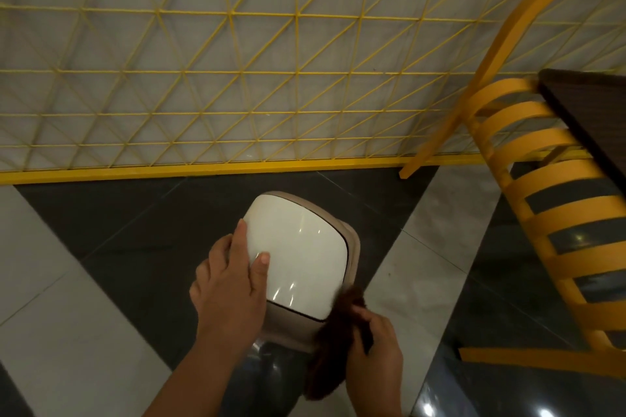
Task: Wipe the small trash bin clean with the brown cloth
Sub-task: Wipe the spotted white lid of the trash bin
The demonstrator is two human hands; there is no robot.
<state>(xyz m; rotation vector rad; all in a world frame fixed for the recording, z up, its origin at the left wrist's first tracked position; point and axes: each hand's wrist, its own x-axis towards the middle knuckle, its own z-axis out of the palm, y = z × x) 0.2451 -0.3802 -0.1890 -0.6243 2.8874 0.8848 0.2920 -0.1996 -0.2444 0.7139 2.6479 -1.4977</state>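
Yellow lattice fence (237, 78): wire grid of squares and diagonals on a solid yellow base rail, spanning the upper half of the view, pale wall behind it.

Floor (67, 281): glossy tiles in dark grey and pale grey, laid in diagonal bands; reflections of overhead light at lower right.

Yellow chair (542, 200): slatted back and curved frame, at the right, one leg resting against the fence's base rail.

Dark table (589, 118): brown top, only a corner showing at the right edge, above the chair slats.

Small trash bin (298, 257): stands on the dark floor tiles at centre, near the fence, well apart from the chair. Glossy cream-white lid, beige rim and body; seen from above.

Left hand (230, 278): laid on the bin's left side, fingers together and extended along the lid edge, thumb pressed flat on the lid top, steadying it.

Right hand (376, 342): at the bin's near right corner, fingers curled tight around the brown cloth.

Brown cloth (335, 332): dark, fuzzy, bunched; its upper end touches the lid's near right corner, the rest hangs below the hand. Blurred.
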